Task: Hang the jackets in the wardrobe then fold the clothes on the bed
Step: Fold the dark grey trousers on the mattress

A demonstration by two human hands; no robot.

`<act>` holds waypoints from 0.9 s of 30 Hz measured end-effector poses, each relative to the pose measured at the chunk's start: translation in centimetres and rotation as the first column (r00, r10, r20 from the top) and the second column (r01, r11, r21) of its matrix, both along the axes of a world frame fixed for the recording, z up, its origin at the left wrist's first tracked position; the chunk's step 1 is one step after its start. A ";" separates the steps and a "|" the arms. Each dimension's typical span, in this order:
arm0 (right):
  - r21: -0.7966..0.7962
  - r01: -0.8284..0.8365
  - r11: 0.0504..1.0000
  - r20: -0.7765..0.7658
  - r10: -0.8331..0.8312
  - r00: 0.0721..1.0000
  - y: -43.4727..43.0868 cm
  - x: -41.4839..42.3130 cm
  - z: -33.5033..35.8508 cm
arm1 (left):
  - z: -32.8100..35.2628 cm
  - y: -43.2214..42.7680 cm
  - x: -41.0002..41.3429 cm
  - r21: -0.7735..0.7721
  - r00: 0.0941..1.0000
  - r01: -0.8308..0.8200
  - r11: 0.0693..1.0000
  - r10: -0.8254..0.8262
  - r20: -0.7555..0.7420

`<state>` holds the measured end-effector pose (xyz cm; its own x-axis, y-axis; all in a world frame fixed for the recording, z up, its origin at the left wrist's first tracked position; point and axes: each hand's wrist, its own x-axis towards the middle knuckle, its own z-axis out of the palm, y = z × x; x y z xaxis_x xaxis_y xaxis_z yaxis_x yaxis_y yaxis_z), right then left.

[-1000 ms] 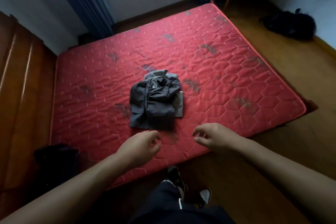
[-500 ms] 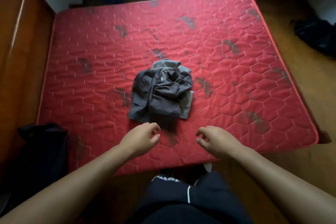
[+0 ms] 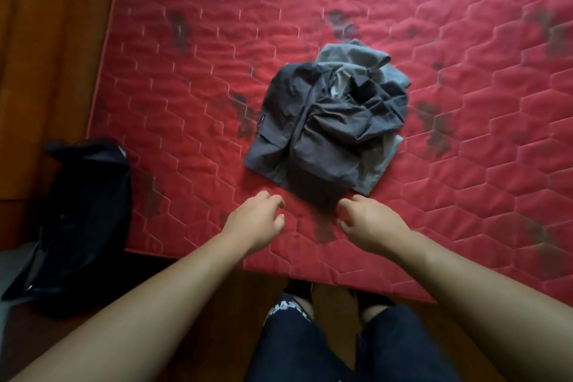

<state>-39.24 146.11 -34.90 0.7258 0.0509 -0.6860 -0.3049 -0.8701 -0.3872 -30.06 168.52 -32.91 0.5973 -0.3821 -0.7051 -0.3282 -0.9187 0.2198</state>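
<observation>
Clothes heap (image 3: 328, 124): grey, crumpled, mid-mattress (image 3: 186, 102) toward near edge | likely soft, light, limp; take by near hem | left hand (image 3: 257, 222), right hand (image 3: 370, 225): fingers loosely curled, empty, just short of heap.

**We came closer to the clothes**

We leaned further over the bed (image 3: 192, 108), so the far wall, the curtains and the floor on the right left our view. Our left hand (image 3: 257, 223) and right hand (image 3: 372, 226) moved forward and arrived just beside the near edge of the grey pile of clothes (image 3: 328, 124), with fingers loosely curled, holding nothing.
</observation>
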 end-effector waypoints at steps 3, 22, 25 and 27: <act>-0.012 -0.060 0.998 -0.086 0.058 0.995 1.4 1.0 -6.4 | -6.4 0.0 1.9 0.083 0.999 0.024 0.996 -0.022 -0.024; -0.372 -0.208 0.904 0.039 0.240 0.970 6.1 1.8 -22.3 | -21.6 4.0 12.2 0.246 0.847 0.403 0.881 -0.461 0.264; -0.323 -0.134 0.937 0.203 0.207 0.957 4.6 2.5 -18.3 | -17.3 2.5 11.7 -0.052 0.911 0.257 0.965 -0.223 0.346; -0.309 -0.039 0.950 0.280 0.129 0.951 3.8 2.7 -15.0 | -13.7 1.5 11.4 -0.255 0.938 0.133 0.958 -0.038 0.346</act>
<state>-36.57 149.93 -49.86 0.8983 -0.0519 -0.4363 -0.1382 -0.9760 -0.1684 -18.68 170.03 -46.63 0.7359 -0.5896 -0.3328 -0.5002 -0.8047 0.3196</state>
